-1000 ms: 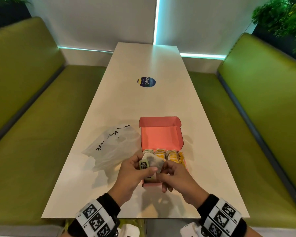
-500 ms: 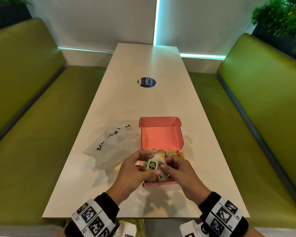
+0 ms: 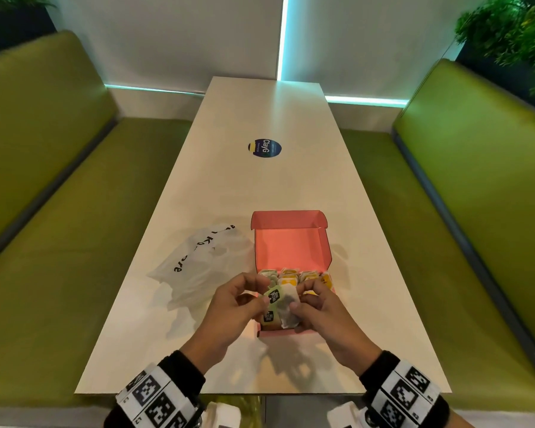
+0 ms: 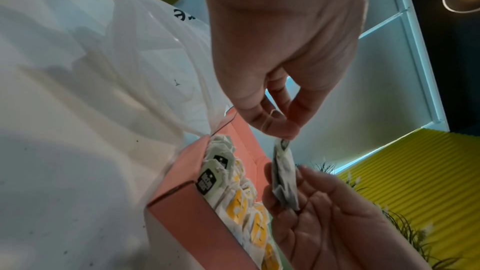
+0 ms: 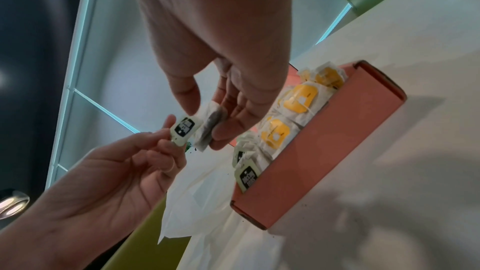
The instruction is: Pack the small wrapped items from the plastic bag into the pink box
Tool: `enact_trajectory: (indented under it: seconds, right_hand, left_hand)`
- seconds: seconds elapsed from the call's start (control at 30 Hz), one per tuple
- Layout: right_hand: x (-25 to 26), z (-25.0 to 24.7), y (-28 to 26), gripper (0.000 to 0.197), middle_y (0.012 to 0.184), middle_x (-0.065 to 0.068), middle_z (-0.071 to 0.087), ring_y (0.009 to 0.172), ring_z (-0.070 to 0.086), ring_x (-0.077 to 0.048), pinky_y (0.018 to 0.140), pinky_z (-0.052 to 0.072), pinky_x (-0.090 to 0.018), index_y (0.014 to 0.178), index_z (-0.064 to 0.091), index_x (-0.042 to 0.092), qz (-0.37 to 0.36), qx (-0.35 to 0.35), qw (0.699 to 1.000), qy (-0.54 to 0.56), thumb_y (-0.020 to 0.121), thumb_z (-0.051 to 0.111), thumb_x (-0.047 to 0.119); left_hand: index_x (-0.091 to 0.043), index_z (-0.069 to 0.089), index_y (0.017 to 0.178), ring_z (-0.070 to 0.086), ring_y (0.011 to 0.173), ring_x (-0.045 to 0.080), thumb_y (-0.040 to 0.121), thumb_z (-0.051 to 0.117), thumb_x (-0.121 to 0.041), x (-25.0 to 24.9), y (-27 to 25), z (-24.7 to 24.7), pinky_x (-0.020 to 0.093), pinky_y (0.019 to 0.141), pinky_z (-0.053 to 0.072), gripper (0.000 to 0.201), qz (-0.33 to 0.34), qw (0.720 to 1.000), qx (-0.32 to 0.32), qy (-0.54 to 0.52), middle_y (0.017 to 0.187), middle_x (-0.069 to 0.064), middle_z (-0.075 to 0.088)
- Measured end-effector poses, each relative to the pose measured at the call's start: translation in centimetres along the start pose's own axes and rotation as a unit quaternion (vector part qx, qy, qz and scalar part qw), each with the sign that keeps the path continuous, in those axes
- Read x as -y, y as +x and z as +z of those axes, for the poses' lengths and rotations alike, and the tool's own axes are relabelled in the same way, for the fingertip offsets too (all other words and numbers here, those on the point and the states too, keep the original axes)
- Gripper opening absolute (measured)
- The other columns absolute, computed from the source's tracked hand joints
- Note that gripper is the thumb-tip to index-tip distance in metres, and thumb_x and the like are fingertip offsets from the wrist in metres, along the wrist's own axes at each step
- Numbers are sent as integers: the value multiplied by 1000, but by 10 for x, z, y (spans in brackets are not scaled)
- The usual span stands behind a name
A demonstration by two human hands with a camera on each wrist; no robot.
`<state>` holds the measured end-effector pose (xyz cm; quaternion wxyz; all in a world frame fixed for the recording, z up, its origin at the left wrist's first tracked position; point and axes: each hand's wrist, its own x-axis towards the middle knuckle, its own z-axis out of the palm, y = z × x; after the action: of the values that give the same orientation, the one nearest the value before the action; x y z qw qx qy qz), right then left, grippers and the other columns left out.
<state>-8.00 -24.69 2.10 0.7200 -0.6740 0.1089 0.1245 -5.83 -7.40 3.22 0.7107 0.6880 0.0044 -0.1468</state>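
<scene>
The pink box lies open on the white table, its lid standing up behind it. Rows of small wrapped tea packets with yellow and green tags fill it. Above its near-left corner both hands hold one packet. My left hand pinches its green tag. My right hand pinches the white pouch between thumb and fingers. The packet hangs just above the packed rows. The plastic bag lies crumpled left of the box; its contents are hidden.
A round blue sticker marks the table's middle. Green benches run along both long sides. The table's near edge is just behind my wrists. Plants stand at the far right.
Both hands stay over the box's near-left corner with the packet. The green tag has shifted from the packet's left side to its upper front, and my fingers have regripped.
</scene>
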Motion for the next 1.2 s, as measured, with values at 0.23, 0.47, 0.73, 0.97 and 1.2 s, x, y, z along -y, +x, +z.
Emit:
enact_trajectory:
  seconds: [0.23,0.47,0.73,0.97,1.2]
  right_hand:
    - [2,7,0,13,76,-4,67,64,64,-8,54,50,-21,91,62,2,-28,-9,1000,4,80,68,5]
    - [1,6,2,5,70,-2,68,61,63,-11,53,49,-24,86,65,8,-16,10,998,-55,82,67,6]
    - [-2,3,-1,17,67,0,66,60,60,-14,53,46,-23,72,63,19,-12,20,994,-107,84,65,7]
    - [0,-1,-3,9,70,-6,62,59,56,-13,54,44,-24,77,66,12,8,88,990,-112,82,66,5]
    - [1,-3,-2,18,76,-4,65,67,57,-13,61,43,-29,81,70,12,18,109,992,-59,68,68,23]
  left_hand:
    - [-4,63,87,56,49,9,84,59,9,-3,-2,6,20,51,48,14,-6,1000,13,1,78,5,60]
    - [-16,65,76,56,52,9,80,70,-3,-1,4,-1,20,50,48,15,47,988,-32,145,67,-5,64]
    - [-26,64,73,61,63,-2,73,78,-14,-1,5,-4,16,62,47,18,77,975,-55,201,63,-8,67]
    - [-22,64,80,58,68,-1,80,72,-11,5,10,-3,14,62,39,13,63,986,-24,152,72,-8,67]
    - [-6,59,96,57,55,5,88,58,2,6,6,4,16,53,46,11,7,1000,24,2,78,6,57]
